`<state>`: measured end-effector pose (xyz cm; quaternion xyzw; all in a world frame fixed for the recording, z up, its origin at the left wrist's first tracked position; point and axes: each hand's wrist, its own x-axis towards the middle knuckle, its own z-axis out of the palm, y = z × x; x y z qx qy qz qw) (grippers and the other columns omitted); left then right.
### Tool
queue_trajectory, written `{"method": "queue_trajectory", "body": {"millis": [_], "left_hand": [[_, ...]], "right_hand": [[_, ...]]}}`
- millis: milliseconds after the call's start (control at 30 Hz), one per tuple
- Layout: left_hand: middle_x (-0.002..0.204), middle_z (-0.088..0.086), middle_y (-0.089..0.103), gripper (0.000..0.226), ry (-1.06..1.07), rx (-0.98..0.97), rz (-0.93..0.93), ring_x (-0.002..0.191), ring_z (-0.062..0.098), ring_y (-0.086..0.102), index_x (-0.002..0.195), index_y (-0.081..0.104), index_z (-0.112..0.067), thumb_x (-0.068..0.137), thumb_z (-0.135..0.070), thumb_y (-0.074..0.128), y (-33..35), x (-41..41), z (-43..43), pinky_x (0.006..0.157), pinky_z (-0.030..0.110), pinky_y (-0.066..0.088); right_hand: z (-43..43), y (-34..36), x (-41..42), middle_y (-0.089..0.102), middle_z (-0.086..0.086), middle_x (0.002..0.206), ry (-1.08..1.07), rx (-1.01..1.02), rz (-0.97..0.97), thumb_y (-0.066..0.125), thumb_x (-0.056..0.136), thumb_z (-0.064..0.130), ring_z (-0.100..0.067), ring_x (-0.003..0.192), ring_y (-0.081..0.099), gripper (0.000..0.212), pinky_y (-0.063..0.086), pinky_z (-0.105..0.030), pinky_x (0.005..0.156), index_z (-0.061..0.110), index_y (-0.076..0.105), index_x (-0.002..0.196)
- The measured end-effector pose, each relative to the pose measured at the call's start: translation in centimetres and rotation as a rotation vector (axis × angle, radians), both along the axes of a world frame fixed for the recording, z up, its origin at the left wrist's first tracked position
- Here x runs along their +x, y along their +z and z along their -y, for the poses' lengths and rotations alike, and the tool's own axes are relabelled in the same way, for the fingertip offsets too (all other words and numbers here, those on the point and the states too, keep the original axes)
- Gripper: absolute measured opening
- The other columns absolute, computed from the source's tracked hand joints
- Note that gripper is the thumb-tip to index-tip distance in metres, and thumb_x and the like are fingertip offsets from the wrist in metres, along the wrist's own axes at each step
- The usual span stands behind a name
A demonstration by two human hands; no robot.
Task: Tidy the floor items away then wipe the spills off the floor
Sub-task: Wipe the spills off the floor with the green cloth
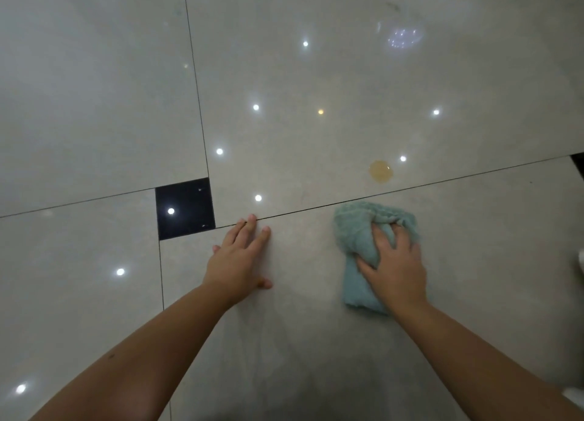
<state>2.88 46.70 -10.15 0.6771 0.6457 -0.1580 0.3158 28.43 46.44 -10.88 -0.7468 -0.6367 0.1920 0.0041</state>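
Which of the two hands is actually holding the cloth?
The right hand is. It presses down on the green cloth with fingers curled into it. The left hand lies flat and bare on the floor tile.

Small black inset tile (185,209) reflects a light.

Your right hand (396,262) covered the middle of the green cloth (357,231), so you could not see the floor (94,104) beneath it or how tightly the fingers gripped. Both your forearms ran out of the bottom edge. At the right edge, a dark corner (578,163) and pale shapes (580,262) were cut off, too partial to identify.
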Motion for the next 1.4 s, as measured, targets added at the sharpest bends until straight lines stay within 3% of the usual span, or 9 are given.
{"method": "queue_trajectory", "body": {"millis": [200, 400, 500, 633, 767, 833, 967, 1133, 1400], "left_hand": [[0.157, -0.008, -0.017, 0.102, 0.011, 0.012, 0.013, 0.146, 0.017, -0.014, 0.149, 0.003, -0.032, 0.074, -0.046, 0.07, -0.3, -0.1, 0.1, 0.113, 0.056, 0.016], [0.157, -0.009, -0.016, 0.103, 0.029, 0.023, 0.018, 0.146, 0.016, -0.013, 0.148, 0.003, -0.033, 0.073, -0.047, 0.071, -0.3, 0.0, 0.1, 0.114, 0.056, 0.015], [0.157, -0.01, -0.016, 0.103, 0.027, 0.019, 0.024, 0.146, 0.015, -0.013, 0.148, 0.003, -0.034, 0.073, -0.047, 0.071, -0.3, -0.1, 0.2, 0.114, 0.055, 0.016], [0.157, -0.01, -0.016, 0.102, 0.019, 0.021, 0.032, 0.146, 0.015, -0.013, 0.148, 0.003, -0.034, 0.073, -0.049, 0.07, -0.4, -0.3, 0.1, 0.114, 0.054, 0.018], [0.157, -0.01, -0.015, 0.102, 0.039, 0.024, 0.041, 0.146, 0.014, -0.012, 0.148, 0.005, -0.034, 0.072, -0.047, 0.072, -0.3, -0.2, 0.1, 0.113, 0.055, 0.018], [0.158, -0.01, -0.015, 0.103, 0.044, 0.021, 0.035, 0.146, 0.015, -0.012, 0.148, 0.005, -0.034, 0.072, -0.047, 0.072, -0.4, -0.1, 0.1, 0.113, 0.056, 0.017], [0.158, -0.008, -0.013, 0.103, 0.057, 0.022, 0.037, 0.146, 0.016, -0.011, 0.149, 0.006, -0.032, 0.072, -0.044, 0.073, -0.4, 0.1, 0.1, 0.113, 0.057, 0.015], [0.158, -0.01, -0.012, 0.103, 0.073, 0.018, 0.051, 0.146, 0.015, -0.01, 0.148, 0.009, -0.033, 0.07, -0.043, 0.075, -0.4, 0.0, 0.1, 0.113, 0.057, 0.016], [0.158, -0.008, -0.011, 0.103, 0.063, 0.025, 0.054, 0.146, 0.017, -0.01, 0.148, 0.009, -0.032, 0.07, -0.044, 0.074, -0.6, -0.1, 0.0, 0.113, 0.058, 0.016]], "right_hand": [[-0.5, 0.0, -2.7, 0.026, -0.015, 0.147, -0.067, 0.001, 0.009, 0.056, 0.082, 0.048, -0.039, 0.121, 0.035, 0.067, 0.044, -0.045, 0.091, 0.028, 0.033, 0.142], [1.9, -0.1, -6.2, 0.063, -0.017, 0.115, 0.288, -0.047, 0.01, 0.043, 0.063, 0.054, -0.039, 0.085, 0.064, 0.065, 0.055, -0.038, 0.051, 0.025, 0.06, 0.118], [-0.5, -0.3, -3.0, 0.057, -0.017, 0.126, 0.2, 0.049, 0.011, 0.05, 0.069, 0.052, -0.043, 0.095, 0.06, 0.063, 0.055, -0.042, 0.064, 0.024, 0.056, 0.125], [-3.6, 0.1, -1.1, 0.024, -0.01, 0.15, 0.053, -0.041, 0.033, 0.054, 0.084, 0.047, -0.04, 0.124, 0.035, 0.066, 0.043, -0.043, 0.093, 0.03, 0.03, 0.143], [1.6, 0.0, -2.0, 0.058, -0.019, 0.125, 0.362, -0.007, 0.038, 0.048, 0.067, 0.05, -0.042, 0.094, 0.061, 0.066, 0.055, -0.04, 0.06, 0.025, 0.048, 0.128], [3.8, -0.6, -1.5, 0.063, -0.017, 0.12, 0.519, -0.009, 0.068, 0.046, 0.061, 0.053, -0.037, 0.085, 0.065, 0.068, 0.055, -0.036, 0.056, 0.028, 0.045, 0.125], [0.0, -0.3, -2.0, 0.064, -0.015, 0.119, 0.446, 0.048, 0.064, 0.043, 0.065, 0.054, -0.038, 0.086, 0.065, 0.065, 0.055, -0.036, 0.053, 0.029, 0.045, 0.125], [-7.9, 0.3, -7.1, 0.019, -0.006, 0.152, 0.25, -0.067, -0.005, 0.053, 0.084, 0.048, -0.037, 0.13, 0.029, 0.066, 0.042, -0.046, 0.095, 0.036, 0.026, 0.143], [-4.2, 0.1, -5.1, 0.02, -0.006, 0.152, 0.361, 0.02, 0.017, 0.056, 0.083, 0.046, -0.034, 0.132, 0.027, 0.065, 0.043, -0.043, 0.093, 0.034, 0.031, 0.141]]}}
